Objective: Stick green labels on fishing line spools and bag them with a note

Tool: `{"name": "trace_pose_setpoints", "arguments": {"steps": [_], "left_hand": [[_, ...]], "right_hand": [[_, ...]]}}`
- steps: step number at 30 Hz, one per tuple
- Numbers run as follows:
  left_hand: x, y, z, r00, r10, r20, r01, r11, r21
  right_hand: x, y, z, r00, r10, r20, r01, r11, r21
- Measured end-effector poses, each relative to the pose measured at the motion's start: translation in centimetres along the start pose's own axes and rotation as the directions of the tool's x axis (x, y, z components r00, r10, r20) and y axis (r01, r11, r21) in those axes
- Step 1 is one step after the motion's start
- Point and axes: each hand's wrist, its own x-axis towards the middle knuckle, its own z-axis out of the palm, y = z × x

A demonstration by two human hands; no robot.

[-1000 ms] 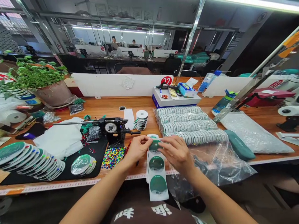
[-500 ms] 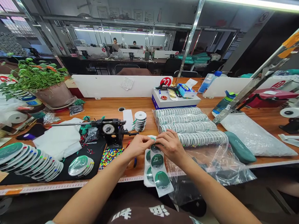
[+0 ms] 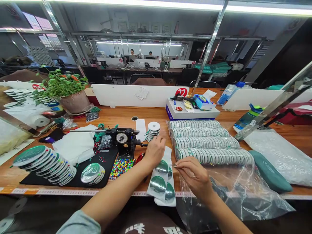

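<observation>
My left hand [image 3: 154,150] reaches forward over the top of a white backing strip [image 3: 162,178] that carries round green stickers, close to the small stack of white spools [image 3: 153,130]; its fingers curl down and I cannot see anything in them. My right hand [image 3: 192,175] hovers beside the strip at the edge of the clear plastic bag [image 3: 234,191], thumb and forefinger pinched together on something too small to name. Rows of white spools [image 3: 204,143] lie just behind my right hand.
A black hand-crank winder [image 3: 124,140] stands left of my hands beside a pile of coloured beads [image 3: 119,167]. Fanned green-faced discs [image 3: 44,162] sit on a black mat at the left. A potted plant [image 3: 65,92], a white box [image 3: 192,112], water bottles and a teal pouch [image 3: 269,170] sit around.
My hands have parted: the left went forward toward the spool stack, the right drew back to the right. The sticker strip now lies on the table edge. The camera tilted.
</observation>
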Motion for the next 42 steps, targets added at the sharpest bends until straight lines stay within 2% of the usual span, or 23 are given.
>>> {"name": "trace_pose_setpoints", "arguments": {"steps": [3, 5, 6, 8, 10, 12, 15, 17, 19, 21, 22, 24, 26, 28, 31, 33, 35, 42], "left_hand": [[1.1, 0.5, -2.7, 0.991, 0.048, -0.128, -0.022, 0.98, 0.195], [2.2, 0.8, -4.6, 0.98, 0.032, -0.198, 0.048, 0.923, 0.383], [2.9, 0.8, -5.4, 0.98, 0.008, -0.199, 0.089, 0.878, 0.471], [4.4, 0.8, -6.3, 0.989, -0.077, -0.127, 0.137, 0.801, 0.583], [5.7, 0.8, -6.6, 0.985, -0.168, -0.03, 0.15, 0.764, 0.628], [6.8, 0.8, -6.6, 0.976, -0.217, 0.021, 0.155, 0.76, 0.631], [7.3, 1.1, -6.9, 0.976, -0.218, 0.015, 0.163, 0.773, 0.613], [6.7, 1.5, -7.5, 0.984, -0.18, -0.011, 0.151, 0.788, 0.597], [5.5, 2.1, -8.2, 0.997, -0.08, -0.017, 0.078, 0.872, 0.483], [3.7, 2.3, -8.5, 0.997, 0.076, -0.008, -0.072, 0.973, 0.217], [2.6, 2.4, -8.5, 0.99, 0.144, 0.002, -0.144, 0.989, 0.039], [0.5, 2.1, -8.0, 0.977, 0.205, 0.048, -0.182, 0.937, -0.297], [-1.3, 1.6, -7.0, 0.973, 0.173, 0.153, -0.069, 0.851, -0.521], [-2.8, 1.2, -6.0, 0.961, 0.103, 0.257, 0.089, 0.766, -0.637], [-4.3, 0.6, -5.1, 0.948, 0.057, 0.314, 0.205, 0.645, -0.736], [-4.8, 0.4, -4.9, 0.947, 0.071, 0.313, 0.209, 0.604, -0.769], [-5.1, 0.3, -5.0, 0.945, 0.082, 0.316, 0.206, 0.601, -0.772], [-5.7, 0.2, -5.4, 0.933, 0.11, 0.343, 0.218, 0.585, -0.781]], "right_hand": [[-0.5, 0.3, -0.4, 0.997, 0.067, -0.048, -0.069, 0.997, -0.035], [-0.5, 0.5, -0.6, 0.994, 0.092, -0.061, -0.095, 0.994, -0.046], [-0.5, 0.5, -0.6, 0.993, 0.1, -0.062, -0.103, 0.994, -0.047], [-0.2, 0.3, -0.5, 0.992, 0.108, -0.06, -0.111, 0.993, -0.046], [0.0, 0.0, -0.3, 0.993, 0.109, -0.054, -0.111, 0.993, -0.043], [0.1, -0.2, -0.2, 0.994, 0.103, -0.047, -0.105, 0.994, -0.037], [-0.1, -0.2, -0.3, 0.988, 0.151, -0.042, -0.151, 0.988, 0.003], [0.0, 0.1, -0.9, 0.963, 0.264, -0.051, -0.262, 0.964, 0.052], [0.5, 0.6, -1.7, 0.909, 0.41, -0.073, -0.399, 0.908, 0.129], [1.6, 1.1, -2.6, 0.829, 0.555, -0.068, -0.521, 0.81, 0.269], [2.3, 1.3, -2.9, 0.788, 0.614, -0.041, -0.563, 0.746, 0.357], [3.6, 1.5, -3.1, 0.726, 0.685, 0.064, -0.616, 0.606, 0.504], [4.7, 1.4, -2.6, 0.704, 0.686, 0.184, -0.649, 0.516, 0.559], [5.2, 1.1, -1.7, 0.708, 0.659, 0.253, -0.668, 0.509, 0.543], [5.4, 0.3, -0.4, 0.757, 0.603, 0.249, -0.641, 0.613, 0.463], [5.3, -0.2, 0.1, 0.796, 0.568, 0.209, -0.6, 0.697, 0.394], [5.1, -0.6, 0.5, 0.825, 0.538, 0.173, -0.563, 0.755, 0.335], [4.7, -1.0, 1.0, 0.872, 0.469, 0.138, -0.489, 0.846, 0.215]]}}
